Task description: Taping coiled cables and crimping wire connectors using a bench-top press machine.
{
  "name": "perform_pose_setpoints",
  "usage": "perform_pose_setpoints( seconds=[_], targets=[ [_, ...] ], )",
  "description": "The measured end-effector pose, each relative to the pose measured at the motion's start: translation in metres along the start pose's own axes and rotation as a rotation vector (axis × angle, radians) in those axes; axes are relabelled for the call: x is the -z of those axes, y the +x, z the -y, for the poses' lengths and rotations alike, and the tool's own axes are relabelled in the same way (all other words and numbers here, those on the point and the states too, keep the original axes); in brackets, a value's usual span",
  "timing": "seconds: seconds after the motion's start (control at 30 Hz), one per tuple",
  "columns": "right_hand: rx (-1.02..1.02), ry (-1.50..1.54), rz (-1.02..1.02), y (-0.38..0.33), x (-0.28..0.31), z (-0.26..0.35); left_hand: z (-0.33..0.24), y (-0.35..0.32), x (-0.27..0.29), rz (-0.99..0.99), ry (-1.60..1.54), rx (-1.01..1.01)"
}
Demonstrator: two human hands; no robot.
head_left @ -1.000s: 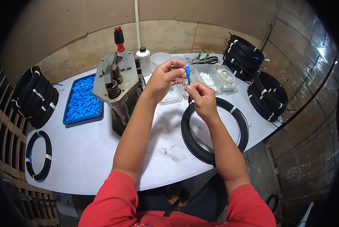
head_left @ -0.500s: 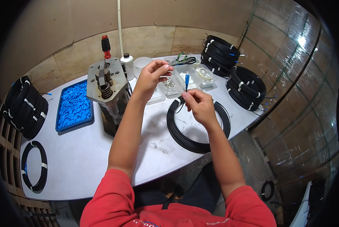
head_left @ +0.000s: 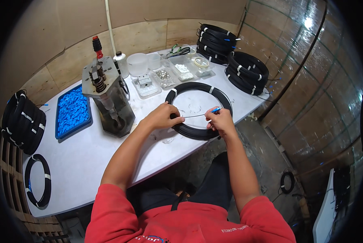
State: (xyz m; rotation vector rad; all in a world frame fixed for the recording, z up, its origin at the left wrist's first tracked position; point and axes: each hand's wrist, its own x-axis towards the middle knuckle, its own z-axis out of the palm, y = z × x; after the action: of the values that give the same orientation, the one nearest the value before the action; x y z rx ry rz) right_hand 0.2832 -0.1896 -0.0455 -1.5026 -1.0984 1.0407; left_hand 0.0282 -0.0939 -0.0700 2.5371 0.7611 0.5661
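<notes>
A person in a red shirt sits at a white desk [head_left: 88, 162]. Both hands have come down from chest height, where they were a second ago, to just above a black cable coil [head_left: 199, 109] lying flat on the desk. The left hand [head_left: 163, 117] pinches one end of a thin pale strand [head_left: 195, 116]; the right hand [head_left: 220, 120] pinches its other end at a small blue tip [head_left: 216, 109], fingers pressed together, the strand taut between them. This lowering suggests work moving onto the coil. To the left stand a metal press tool [head_left: 106, 97] and a blue tray [head_left: 72, 111]; more coils [head_left: 246, 73] lie at the far right
</notes>
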Motion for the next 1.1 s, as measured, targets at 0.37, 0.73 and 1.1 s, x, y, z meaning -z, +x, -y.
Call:
perform_pose_setpoints(
  seconds=[0.37,0.73,1.1],
  targets=[
    [0.463,-0.573,-0.36,-0.015,0.027,-0.022,-0.006,-0.016,-0.019,-0.063,0.212,-0.191],
    [0.629,-1.13,0.301,-0.035,0.0,-0.013,-0.013,-0.012,-0.025,0.045,0.368,-0.19],
    [0.553,-1.085,0.479,-0.029,0.019,0.024,-0.034,-0.003,-0.012,-0.208,0.337,-0.426]
  ],
)
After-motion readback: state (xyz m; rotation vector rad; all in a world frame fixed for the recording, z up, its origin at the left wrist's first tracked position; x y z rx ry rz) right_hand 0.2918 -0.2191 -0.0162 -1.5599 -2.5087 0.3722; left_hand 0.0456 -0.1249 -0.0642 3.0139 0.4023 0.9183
